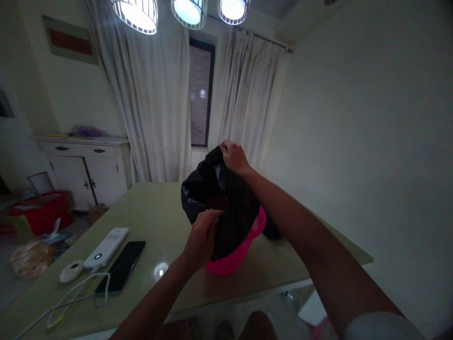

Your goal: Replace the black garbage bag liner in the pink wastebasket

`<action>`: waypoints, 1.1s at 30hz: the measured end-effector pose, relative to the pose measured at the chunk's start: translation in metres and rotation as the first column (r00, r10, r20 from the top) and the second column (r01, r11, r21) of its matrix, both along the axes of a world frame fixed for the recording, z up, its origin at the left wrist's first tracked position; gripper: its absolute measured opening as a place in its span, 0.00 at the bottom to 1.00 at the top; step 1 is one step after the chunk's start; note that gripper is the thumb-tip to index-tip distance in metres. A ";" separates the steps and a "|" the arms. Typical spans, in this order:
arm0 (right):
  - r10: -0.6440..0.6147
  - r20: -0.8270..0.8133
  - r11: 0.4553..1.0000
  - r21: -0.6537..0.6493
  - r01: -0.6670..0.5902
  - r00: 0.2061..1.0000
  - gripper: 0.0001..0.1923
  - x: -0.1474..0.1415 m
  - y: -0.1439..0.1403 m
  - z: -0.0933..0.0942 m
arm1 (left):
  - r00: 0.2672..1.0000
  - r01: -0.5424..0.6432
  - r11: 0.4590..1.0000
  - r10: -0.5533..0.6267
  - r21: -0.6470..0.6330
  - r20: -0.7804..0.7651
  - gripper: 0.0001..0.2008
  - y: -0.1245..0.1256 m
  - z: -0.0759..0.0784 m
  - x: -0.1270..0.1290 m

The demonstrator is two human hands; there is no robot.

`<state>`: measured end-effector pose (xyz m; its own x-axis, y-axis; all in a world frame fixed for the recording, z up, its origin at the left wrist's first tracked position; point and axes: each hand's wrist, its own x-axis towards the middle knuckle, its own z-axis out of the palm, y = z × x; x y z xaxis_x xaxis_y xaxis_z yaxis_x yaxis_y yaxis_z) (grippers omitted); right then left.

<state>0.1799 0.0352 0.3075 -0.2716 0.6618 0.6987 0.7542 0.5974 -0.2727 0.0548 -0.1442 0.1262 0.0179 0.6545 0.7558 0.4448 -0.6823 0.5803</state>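
A black plastic bag (235, 222) is spread over a pink basket (230, 264) with holes in its side, on the table in the middle of the head view. The bag's mouth gapes upward and its folds hide most of the basket. My left hand (203, 236) pinches the near edge of the bag. At the far edge, my right hand (234, 156) grips the plastic, its arm reaching across the right side. A dark bundle (272, 229) lies behind the basket, partly covered by my right forearm.
On the left of the green table (155, 208) lie a phone (122, 267), a white power bank (106, 246), a small round white device (71, 271) and a cable (76, 289). Beyond stand a white cabinet (102, 167) and curtains (159, 104). Lamps (189, 12) hang overhead.
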 end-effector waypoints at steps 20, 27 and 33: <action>-0.075 -0.297 0.971 0.196 0.138 0.952 0.15 -0.011 0.011 0.022 | 0.936 -0.212 0.925 0.285 0.315 -0.207 0.12 -0.018 0.013 -0.014; 0.330 -0.293 0.936 0.227 -0.270 0.897 0.16 -0.029 0.023 0.046 | 0.796 -0.380 0.726 0.572 0.572 -0.197 0.11 -0.001 0.006 -0.059; 0.580 -0.285 0.814 0.175 -0.553 0.763 0.20 -0.072 0.022 0.077 | 0.651 -0.670 0.674 0.735 0.312 -0.190 0.16 0.044 0.008 -0.111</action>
